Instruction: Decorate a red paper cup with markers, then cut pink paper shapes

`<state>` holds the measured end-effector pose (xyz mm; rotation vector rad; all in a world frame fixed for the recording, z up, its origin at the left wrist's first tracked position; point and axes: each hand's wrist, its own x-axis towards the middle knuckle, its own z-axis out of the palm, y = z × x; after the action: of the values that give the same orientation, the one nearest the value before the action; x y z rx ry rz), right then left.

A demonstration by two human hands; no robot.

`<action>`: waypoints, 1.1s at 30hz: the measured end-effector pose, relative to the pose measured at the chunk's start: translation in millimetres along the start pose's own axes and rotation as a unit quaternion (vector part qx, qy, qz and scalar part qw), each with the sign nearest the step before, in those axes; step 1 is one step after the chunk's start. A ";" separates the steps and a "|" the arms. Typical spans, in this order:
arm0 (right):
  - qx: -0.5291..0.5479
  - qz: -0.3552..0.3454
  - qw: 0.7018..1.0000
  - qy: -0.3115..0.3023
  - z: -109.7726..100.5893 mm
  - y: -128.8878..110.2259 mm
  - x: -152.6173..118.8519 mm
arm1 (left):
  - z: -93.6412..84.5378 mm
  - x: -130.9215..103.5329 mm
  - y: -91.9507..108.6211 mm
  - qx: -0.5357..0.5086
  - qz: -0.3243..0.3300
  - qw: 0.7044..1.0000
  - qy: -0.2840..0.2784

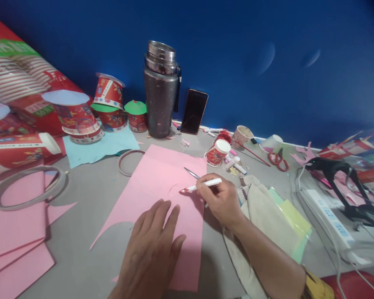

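Note:
A sheet of pink paper (168, 170) lies on the grey table, with a curved piece cut out of its lower left side. My left hand (156, 236) rests flat on it, fingers stretched out. In my right hand (220, 199) is a white marker pen (205, 184), its red tip at the paper beside a faint curved red line. A pointed metal blade (191, 172) sticks out from under the right hand's fingers; the rest of it is hidden, and I cannot tell whether the hand grips it. Left of the sheet lies a tape ring (130, 162).
Behind the paper stand a dark steel flask (161, 99) and a phone (194, 111). Decorated paper cups (76, 114) crowd the left. To the right are a small red cup (218, 153), red-handled scissors (278, 160), a pale cloth (264, 220) and a power strip (330, 220) with cables.

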<state>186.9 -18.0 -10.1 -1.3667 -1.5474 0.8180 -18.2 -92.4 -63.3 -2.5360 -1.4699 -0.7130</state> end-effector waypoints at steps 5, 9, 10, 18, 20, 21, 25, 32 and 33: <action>-0.014 -0.004 0.999 0.040 -3.0 -0.7 3.0 | 1.1 -0.8 -1.7 0.002 0.008 1.000 0.003; -0.009 -0.003 0.999 0.037 -5.2 0.0 3.1 | 2.5 -1.9 -3.4 0.006 0.015 1.000 0.000; -0.009 -0.001 1.000 0.028 -5.0 0.0 3.0 | 2.5 -1.7 -3.4 0.006 0.015 1.000 0.002; -0.015 -0.002 0.999 0.038 -3.1 1.3 5.0 | -2.6 4.5 1.4 -0.007 0.002 0.999 0.034; -0.013 0.000 1.000 0.029 -3.3 1.6 4.8 | -3.5 5.4 1.6 -0.001 0.006 0.999 0.034; -0.010 -0.001 1.000 0.020 -3.2 1.7 4.6 | -3.6 5.6 1.4 0.003 0.009 0.999 0.031; -0.008 -0.013 1.000 0.017 -1.9 2.1 5.5 | -1.7 4.6 0.0 0.013 0.023 0.999 0.023; -0.005 -0.007 1.000 0.017 -3.8 2.5 5.9 | 2.8 -2.5 -3.5 0.029 0.020 0.999 -0.020; -0.006 -0.005 1.000 0.009 -3.6 2.8 5.7 | 2.6 -3.0 -3.9 0.028 0.018 0.999 -0.025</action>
<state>191.3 -12.2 -10.1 -1.3698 -1.5464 0.7905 -21.9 -91.8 -67.5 -2.5493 -1.4330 -0.5987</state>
